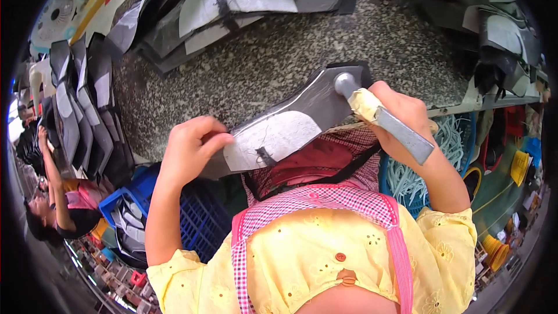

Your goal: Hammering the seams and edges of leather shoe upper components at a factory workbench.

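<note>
A dark grey leather-like piece point(290, 109) with a white patch point(276, 139) lies slantwise across the near edge of the speckled stone worktop point(261, 70). My left hand point(195, 145) is at its left end, thumb and fingers closed on the edge there. A hammer point(407, 135) with a round face and a flat wedge end is gripped in my right hand point(404, 113). Yellowish wrapping covers the middle of its head, and my fingers hide most of the handle. The round face is over the right end of the piece; whether it touches cannot be told. Dark threads lie on the white patch.
Stacks of similar dark pieces point(238, 0) lie at the back, at the left point(87, 110) and far right point(503, 40). A blue crate point(203, 212) stands below left. White cords fill a blue basket point(427, 197) by my right forearm. Another person point(61, 209) works at far left.
</note>
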Demonstrator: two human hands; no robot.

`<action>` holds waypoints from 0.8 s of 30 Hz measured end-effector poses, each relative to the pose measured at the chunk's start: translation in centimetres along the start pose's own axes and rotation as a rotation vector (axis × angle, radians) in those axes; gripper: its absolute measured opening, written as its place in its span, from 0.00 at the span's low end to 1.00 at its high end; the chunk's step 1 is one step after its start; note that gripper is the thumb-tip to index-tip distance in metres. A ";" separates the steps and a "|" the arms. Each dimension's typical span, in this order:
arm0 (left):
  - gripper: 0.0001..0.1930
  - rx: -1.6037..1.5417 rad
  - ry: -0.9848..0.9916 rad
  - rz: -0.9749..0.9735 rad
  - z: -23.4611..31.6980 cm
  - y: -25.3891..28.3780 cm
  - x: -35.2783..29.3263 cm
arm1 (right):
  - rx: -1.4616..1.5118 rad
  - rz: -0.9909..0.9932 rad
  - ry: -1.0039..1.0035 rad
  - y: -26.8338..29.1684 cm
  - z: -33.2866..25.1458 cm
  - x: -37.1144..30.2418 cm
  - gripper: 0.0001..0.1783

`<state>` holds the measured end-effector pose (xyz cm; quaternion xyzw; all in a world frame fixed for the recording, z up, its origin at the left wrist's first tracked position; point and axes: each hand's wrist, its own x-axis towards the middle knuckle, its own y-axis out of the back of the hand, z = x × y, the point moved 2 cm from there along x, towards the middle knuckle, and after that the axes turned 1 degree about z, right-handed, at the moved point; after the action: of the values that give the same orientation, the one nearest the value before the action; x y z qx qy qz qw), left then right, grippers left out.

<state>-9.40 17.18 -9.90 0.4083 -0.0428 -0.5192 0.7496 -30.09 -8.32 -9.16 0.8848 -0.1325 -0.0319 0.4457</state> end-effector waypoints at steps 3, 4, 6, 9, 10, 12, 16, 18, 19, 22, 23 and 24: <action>0.07 0.216 0.077 0.230 -2.9 2.0 -1.7 | -0.036 -0.004 -0.002 -0.1 -0.4 -0.1 0.11; 0.06 0.256 0.098 0.287 -3.8 2.9 -1.9 | -0.044 -0.003 -0.006 -0.1 -0.6 -0.1 0.11; 0.05 0.226 0.000 0.465 -1.9 3.3 0.0 | -0.046 -0.038 -0.041 -0.1 -0.7 -0.1 0.12; 0.15 0.149 -0.343 0.391 5.1 -0.9 5.1 | -0.031 -0.064 -0.092 0.4 -0.9 -0.2 0.13; 0.16 0.219 -0.487 0.366 6.0 -2.8 6.3 | -0.008 -0.063 -0.097 0.4 -1.1 0.1 0.15; 0.15 0.210 -0.553 0.359 7.4 -5.4 8.1 | -0.029 -0.051 -0.103 -0.1 -1.3 0.1 0.15; 0.12 0.026 -0.532 0.343 6.5 -6.1 9.2 | 0.076 -0.076 -0.193 -0.2 -0.9 -0.2 0.13; 0.11 -0.068 -0.477 0.315 6.5 -6.1 9.7 | 0.110 -0.087 -0.160 0.2 -0.8 0.0 0.13; 0.10 -0.067 -0.495 0.333 6.8 -6.1 9.9 | 0.111 -0.092 -0.163 0.4 -0.8 0.1 0.13; 0.09 -0.051 -0.537 0.337 7.0 -5.9 10.4 | 0.099 -0.117 -0.185 0.6 -0.5 0.3 0.13; 0.09 -0.032 -0.563 0.328 6.9 -5.9 10.6 | 0.092 -0.118 -0.158 0.6 -0.4 0.6 0.14; 0.09 -0.037 -0.561 0.326 6.8 -5.8 10.6 | 0.084 -0.120 -0.127 0.6 -0.3 0.7 0.15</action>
<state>-12.19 3.97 -13.08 0.2234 -0.3031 -0.4852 0.7892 -29.48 -8.66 -8.45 0.9052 -0.1084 -0.1092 0.3962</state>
